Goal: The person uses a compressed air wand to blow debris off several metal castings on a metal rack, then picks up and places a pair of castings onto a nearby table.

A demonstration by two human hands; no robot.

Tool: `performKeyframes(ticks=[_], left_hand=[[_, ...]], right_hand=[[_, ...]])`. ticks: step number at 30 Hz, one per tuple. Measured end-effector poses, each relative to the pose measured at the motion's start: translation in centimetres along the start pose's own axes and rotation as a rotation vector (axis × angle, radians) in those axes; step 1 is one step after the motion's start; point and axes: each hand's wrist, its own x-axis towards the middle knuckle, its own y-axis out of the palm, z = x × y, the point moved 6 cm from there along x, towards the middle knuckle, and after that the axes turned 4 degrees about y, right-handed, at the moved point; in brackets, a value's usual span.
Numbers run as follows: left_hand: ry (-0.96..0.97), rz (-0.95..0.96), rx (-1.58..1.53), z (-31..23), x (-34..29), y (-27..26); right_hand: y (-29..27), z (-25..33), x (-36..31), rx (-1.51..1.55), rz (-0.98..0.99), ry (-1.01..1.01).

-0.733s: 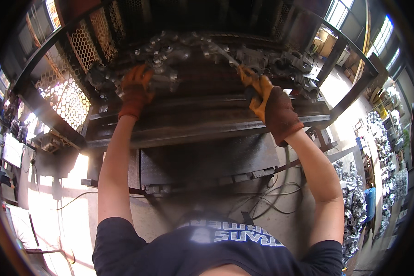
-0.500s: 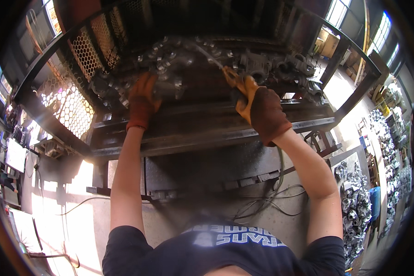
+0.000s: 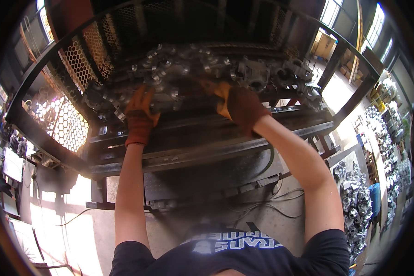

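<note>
My left hand, in an orange and dark red glove, is closed round the near end of a grey metal casting, its thumb on the near side. The casting lies at the front of a heap of similar metal castings on the dark bench. My right hand, gloved the same way, is closed round an air blow gun a little to the right of that casting. Motion blur smears the gun and its nozzle. A hose hangs below the right forearm.
A dark metal frame edges the bench in front of me, with perforated mesh panels at the left. Larger castings sit at the back right. A bin of castings stands on the right, and cables lie on the floor.
My right hand has swung left and slightly inward with the air blow gun, toward the casting. My left hand keeps its hold on the casting. The whole view has shifted slightly.
</note>
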Motion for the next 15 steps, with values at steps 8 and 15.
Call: performKeyframes(ticks=[8, 15], left_hand=[[-0.050, 0.043, 0.026, -0.2, 0.1, -0.3], [0.050, -0.021, 0.086, -1.7, 1.6, -1.6]], right_hand=[[0.9, 0.3, 2.6, -0.286, -0.015, 0.059], [0.1, -3.6, 0.3, -0.062, 0.042, 0.264]])
